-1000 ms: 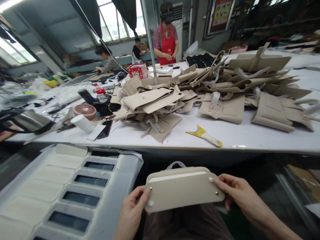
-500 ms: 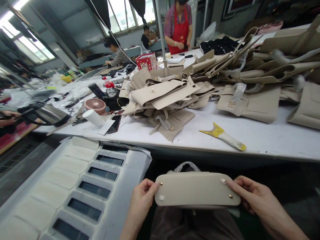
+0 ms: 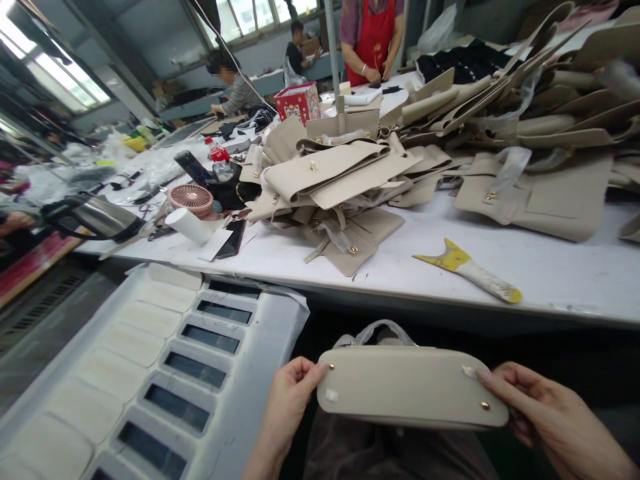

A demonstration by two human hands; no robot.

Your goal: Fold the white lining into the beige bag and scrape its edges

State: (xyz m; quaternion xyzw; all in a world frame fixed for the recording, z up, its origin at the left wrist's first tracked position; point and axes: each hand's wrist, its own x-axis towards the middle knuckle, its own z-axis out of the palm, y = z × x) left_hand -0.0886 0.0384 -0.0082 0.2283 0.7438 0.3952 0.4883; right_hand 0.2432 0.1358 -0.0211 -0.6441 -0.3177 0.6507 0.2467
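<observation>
A beige handbag (image 3: 410, 387) rests above my lap with its flat oblong bottom facing me. Gold studs show at two of its corners, and bits of white wrapping sit at the other two. My left hand (image 3: 290, 397) pinches the bag's left end, thumb beside a stud. At the opposite end my right hand (image 3: 535, 400) grips the edge, its thumb close to the upper right white bit. Behind the bottom, a plastic-wrapped handle (image 3: 383, 327) sticks up. The fingers behind the bag are partly hidden.
Beige bag parts (image 3: 340, 173) are heaped on the white table (image 3: 390, 287). A yellow-and-white scraper (image 3: 470, 270) lies near its front edge. At left are a pink fan (image 3: 191, 199), a kettle (image 3: 95, 217) and a grey slotted rack (image 3: 270, 333). A person in a red apron (image 3: 373, 43) stands beyond.
The bag and my hands sit slightly farther right in view, and the bag's right end has dipped a little. Both hands keep their hold. The camera view has shifted.
</observation>
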